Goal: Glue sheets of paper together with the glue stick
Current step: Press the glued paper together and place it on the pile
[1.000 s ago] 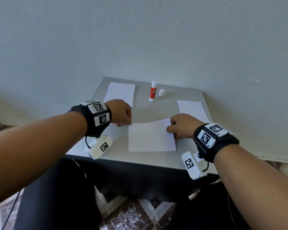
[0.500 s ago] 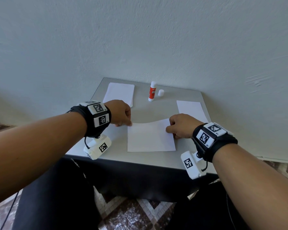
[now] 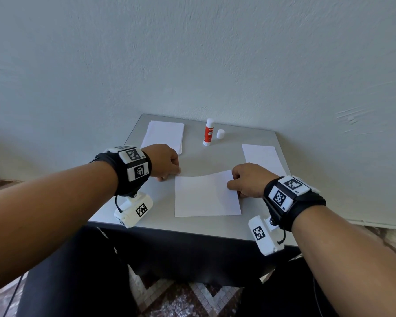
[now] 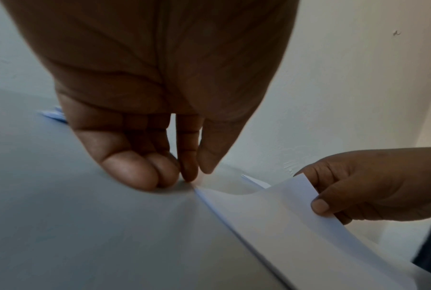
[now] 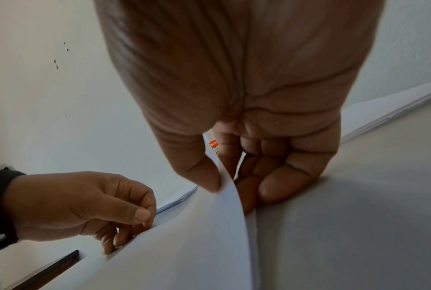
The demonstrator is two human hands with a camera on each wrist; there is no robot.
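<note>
A white sheet of paper (image 3: 206,195) lies at the middle of the grey table (image 3: 215,227), with its far edge lifted and bowed. A second sheet lies flat under it, its edge (image 5: 252,235) showing in the right wrist view. My left hand (image 3: 172,176) pinches the sheet's far left corner (image 4: 197,188) low at the table. My right hand (image 3: 232,181) pinches the far right corner (image 5: 221,176) between thumb and fingers, raised a little. The red and white glue stick (image 3: 209,132) stands uncapped at the back, apart from both hands.
The glue stick's white cap (image 3: 220,134) stands just right of it. A stack of white paper (image 3: 162,136) lies at the back left, and more paper (image 3: 261,156) at the right behind my right hand. A wall closes the table's far side.
</note>
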